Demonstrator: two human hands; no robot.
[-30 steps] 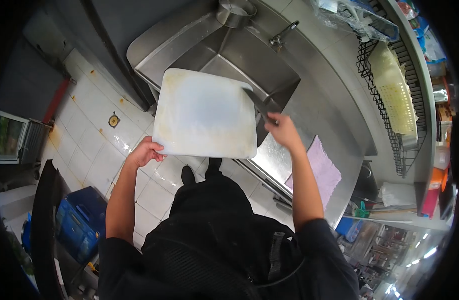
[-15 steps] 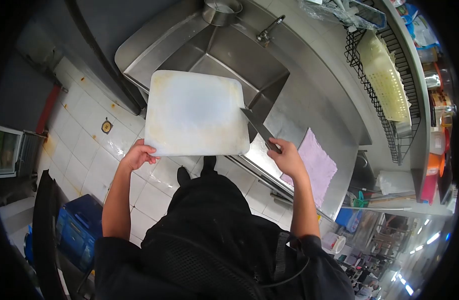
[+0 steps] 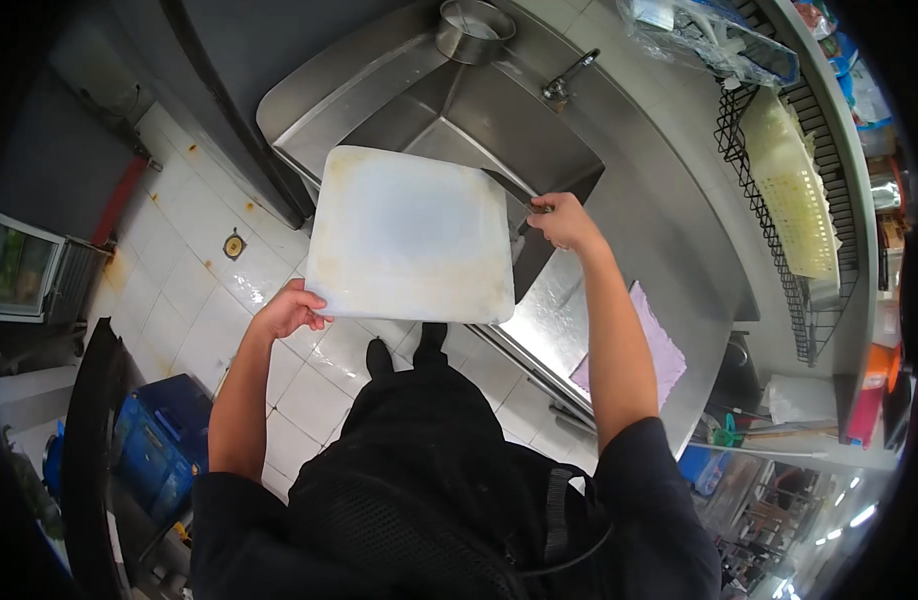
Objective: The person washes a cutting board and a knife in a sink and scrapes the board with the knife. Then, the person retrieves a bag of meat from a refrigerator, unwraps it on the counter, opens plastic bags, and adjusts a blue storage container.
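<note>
A white cutting board (image 3: 409, 235) with yellowish stains is held out over the near edge of the steel sink (image 3: 479, 125). My left hand (image 3: 292, 308) grips its near left corner, thumb on top. In my right hand (image 3: 566, 221) is a knife (image 3: 512, 187), closed round the handle. Its dark blade reaches to the board's far right corner, and the tip is hidden at or behind the board's edge. A pinkish-purple cloth (image 3: 644, 350) lies on the counter, beyond my right forearm.
A metal pot (image 3: 474, 32) stands at the sink's back rim, with a faucet (image 3: 569, 75) to its right. A wire rack (image 3: 794, 215) holds a pale perforated tray. A blue bin (image 3: 159, 445) sits on the tiled floor at left.
My right hand has moved forward and up with the knife, from beside the board's near right side to its far right corner. The whole view has shifted slightly.
</note>
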